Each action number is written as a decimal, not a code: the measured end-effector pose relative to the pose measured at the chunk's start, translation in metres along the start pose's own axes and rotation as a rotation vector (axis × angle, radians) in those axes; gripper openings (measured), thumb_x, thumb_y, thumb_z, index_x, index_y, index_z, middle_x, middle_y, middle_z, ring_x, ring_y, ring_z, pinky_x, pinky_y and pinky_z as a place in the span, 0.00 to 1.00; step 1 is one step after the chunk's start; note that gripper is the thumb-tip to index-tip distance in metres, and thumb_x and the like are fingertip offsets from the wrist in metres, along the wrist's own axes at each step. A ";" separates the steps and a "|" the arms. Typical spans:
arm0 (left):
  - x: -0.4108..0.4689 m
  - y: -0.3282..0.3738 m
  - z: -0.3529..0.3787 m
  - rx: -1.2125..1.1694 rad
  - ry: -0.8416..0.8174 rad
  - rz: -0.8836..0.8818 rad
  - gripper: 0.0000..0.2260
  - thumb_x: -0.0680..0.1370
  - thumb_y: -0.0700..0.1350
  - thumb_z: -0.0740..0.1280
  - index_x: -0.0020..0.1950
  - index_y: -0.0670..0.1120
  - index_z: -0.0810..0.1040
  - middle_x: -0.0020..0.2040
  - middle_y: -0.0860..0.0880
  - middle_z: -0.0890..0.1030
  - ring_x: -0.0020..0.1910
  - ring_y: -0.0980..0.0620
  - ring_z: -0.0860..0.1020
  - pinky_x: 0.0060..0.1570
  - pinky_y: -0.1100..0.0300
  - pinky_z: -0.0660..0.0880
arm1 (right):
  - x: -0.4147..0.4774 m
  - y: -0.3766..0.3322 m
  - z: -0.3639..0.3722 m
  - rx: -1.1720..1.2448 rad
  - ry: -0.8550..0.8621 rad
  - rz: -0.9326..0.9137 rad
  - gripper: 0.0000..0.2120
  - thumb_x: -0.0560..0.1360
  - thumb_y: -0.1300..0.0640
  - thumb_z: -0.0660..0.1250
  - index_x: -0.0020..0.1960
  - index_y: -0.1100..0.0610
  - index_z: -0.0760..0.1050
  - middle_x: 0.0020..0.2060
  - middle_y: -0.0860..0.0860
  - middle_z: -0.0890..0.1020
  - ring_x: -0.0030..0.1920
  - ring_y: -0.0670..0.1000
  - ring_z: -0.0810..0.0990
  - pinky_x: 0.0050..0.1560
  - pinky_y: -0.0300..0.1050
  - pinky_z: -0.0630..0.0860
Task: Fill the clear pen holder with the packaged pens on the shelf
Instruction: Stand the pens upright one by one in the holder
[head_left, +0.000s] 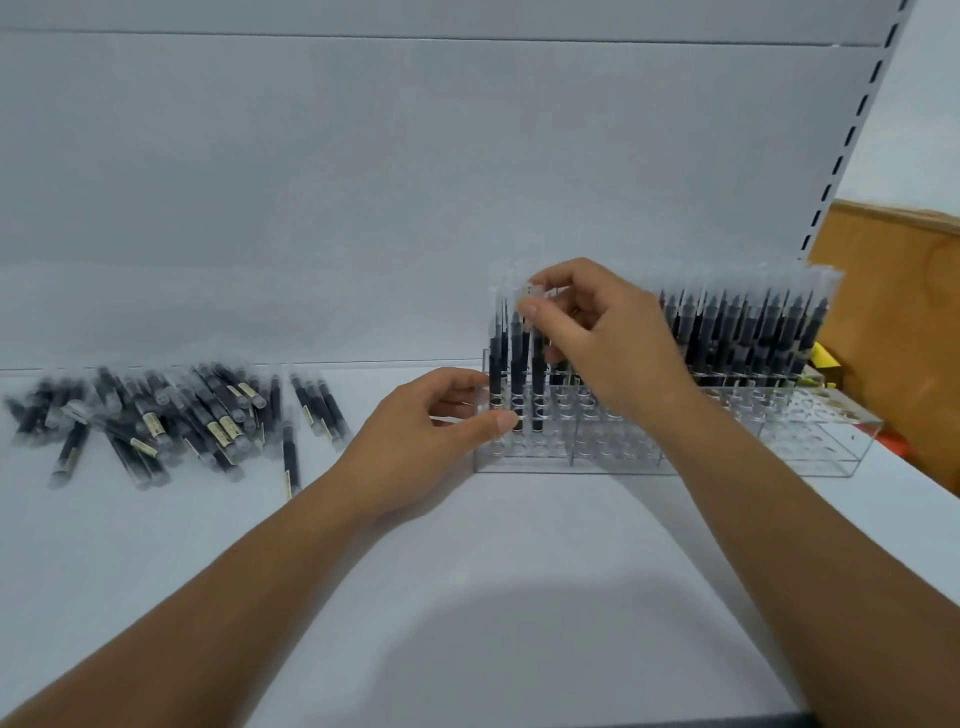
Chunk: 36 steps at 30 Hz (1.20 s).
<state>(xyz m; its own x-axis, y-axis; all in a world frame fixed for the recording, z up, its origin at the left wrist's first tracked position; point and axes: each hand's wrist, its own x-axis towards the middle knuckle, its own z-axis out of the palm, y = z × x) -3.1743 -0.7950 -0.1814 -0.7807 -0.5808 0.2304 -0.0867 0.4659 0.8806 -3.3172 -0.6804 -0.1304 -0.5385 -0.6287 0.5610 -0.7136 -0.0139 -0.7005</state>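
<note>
On the shelf (467, 571), the left hand (431, 426) has its grip clamped on the left end of the clear pen holder (810, 447), with loose packaged pens (171, 421) piled well to its left. The right hand (602, 338) pinches in its grip the top of one pen (537, 374) standing upright in the holder. More pens (753, 327) fill the holder's back right rows.

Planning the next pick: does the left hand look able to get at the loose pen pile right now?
Likely yes: the left hand only steadies the clear holder at its left end, and just bare shelf lies between it and the pile.
</note>
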 end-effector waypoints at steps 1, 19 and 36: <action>0.000 -0.001 0.000 0.004 -0.001 0.002 0.12 0.71 0.53 0.74 0.52 0.59 0.77 0.50 0.58 0.81 0.47 0.65 0.78 0.47 0.76 0.72 | 0.001 0.000 0.000 -0.017 0.000 0.014 0.04 0.76 0.49 0.70 0.50 0.47 0.77 0.38 0.47 0.84 0.34 0.45 0.82 0.40 0.39 0.79; -0.024 -0.007 -0.065 0.350 0.063 0.032 0.12 0.76 0.57 0.67 0.59 0.58 0.77 0.56 0.63 0.77 0.54 0.66 0.75 0.59 0.62 0.72 | -0.016 -0.049 -0.020 -0.344 -0.064 0.054 0.11 0.74 0.42 0.68 0.41 0.49 0.80 0.33 0.42 0.81 0.34 0.41 0.77 0.37 0.38 0.72; -0.075 -0.061 -0.114 0.813 0.223 0.114 0.27 0.74 0.66 0.55 0.66 0.54 0.77 0.68 0.56 0.74 0.72 0.57 0.65 0.69 0.65 0.51 | -0.013 -0.063 0.166 -0.709 -0.539 0.042 0.09 0.80 0.53 0.59 0.56 0.57 0.72 0.54 0.55 0.74 0.50 0.56 0.75 0.44 0.46 0.66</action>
<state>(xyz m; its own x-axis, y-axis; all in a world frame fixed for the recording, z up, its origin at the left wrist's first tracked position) -3.0400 -0.8555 -0.2053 -0.6789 -0.5795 0.4509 -0.4991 0.8146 0.2954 -3.1907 -0.8000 -0.1663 -0.4145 -0.9004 0.1321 -0.9035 0.3899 -0.1776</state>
